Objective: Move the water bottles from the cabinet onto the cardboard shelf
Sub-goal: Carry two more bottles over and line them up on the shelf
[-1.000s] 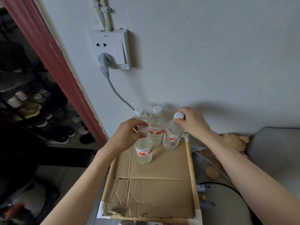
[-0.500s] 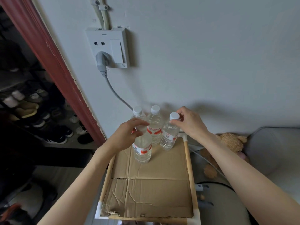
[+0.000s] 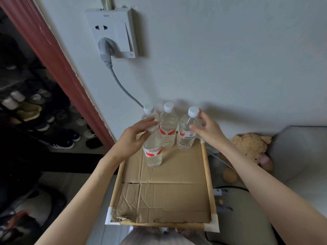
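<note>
My right hand point(image 3: 208, 129) has let go of the cap and is hanging open beside the right bottle point(image 3: 186, 131). My left hand point(image 3: 134, 137) is holding the front bottle point(image 3: 153, 151). I am counting four bottles standing on the cardboard shelf point(image 3: 164, 195).

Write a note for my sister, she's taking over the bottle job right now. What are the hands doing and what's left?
Left hand: fingers curl over the top of the front bottle, which stands on the cardboard shelf.
Right hand: open, fingers beside the neck of the right back bottle; no clear grip on it.
Bottles: four upright at the wall end of the shelf, three in a back row, one in front.
Done: those four are placed.
Left: let go and check the cabinet for more; it is out of view here.
</note>
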The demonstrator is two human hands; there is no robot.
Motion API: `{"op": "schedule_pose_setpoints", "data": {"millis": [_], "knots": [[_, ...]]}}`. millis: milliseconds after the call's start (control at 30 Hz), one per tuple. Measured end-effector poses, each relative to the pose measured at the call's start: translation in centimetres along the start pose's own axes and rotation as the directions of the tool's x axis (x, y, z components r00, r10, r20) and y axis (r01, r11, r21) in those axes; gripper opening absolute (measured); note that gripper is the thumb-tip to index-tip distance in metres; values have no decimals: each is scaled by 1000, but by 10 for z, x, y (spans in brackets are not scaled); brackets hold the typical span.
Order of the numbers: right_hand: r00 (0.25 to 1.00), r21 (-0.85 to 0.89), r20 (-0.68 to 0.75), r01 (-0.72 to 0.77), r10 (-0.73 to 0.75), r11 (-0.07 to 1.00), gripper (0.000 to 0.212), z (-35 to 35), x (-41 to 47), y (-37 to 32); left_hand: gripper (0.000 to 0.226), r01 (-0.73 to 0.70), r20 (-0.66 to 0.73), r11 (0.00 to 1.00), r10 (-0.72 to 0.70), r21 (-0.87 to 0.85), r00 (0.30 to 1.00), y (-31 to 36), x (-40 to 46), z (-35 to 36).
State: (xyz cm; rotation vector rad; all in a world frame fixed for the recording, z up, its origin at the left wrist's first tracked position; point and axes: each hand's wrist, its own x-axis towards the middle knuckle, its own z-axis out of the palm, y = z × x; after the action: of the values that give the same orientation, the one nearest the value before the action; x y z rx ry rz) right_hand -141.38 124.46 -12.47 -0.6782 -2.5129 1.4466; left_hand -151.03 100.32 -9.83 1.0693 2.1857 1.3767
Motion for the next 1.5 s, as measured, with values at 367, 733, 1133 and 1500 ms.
{"op": "schedule_pose_setpoints", "data": {"millis": [367,733,1133,1500], "knots": [[988,-112,-115,86,-99,990,35,-4,22,-22,39,9,-98,998,-16,-69,995,-5,-8,8],[996,18,86,37,-39,999,65,15,3,19,89,287,-247,942,-323,-172,914,-45,-41,44],[982,16,-185,-36,38,999,81,49,6,35,48,532,-149,816,-568,-225,809,-79,-36,70],[955,137,-98,-267,281,954,62,74,4,62,43,404,-34,899,-415,-169,909,-70,-23,45]]}}
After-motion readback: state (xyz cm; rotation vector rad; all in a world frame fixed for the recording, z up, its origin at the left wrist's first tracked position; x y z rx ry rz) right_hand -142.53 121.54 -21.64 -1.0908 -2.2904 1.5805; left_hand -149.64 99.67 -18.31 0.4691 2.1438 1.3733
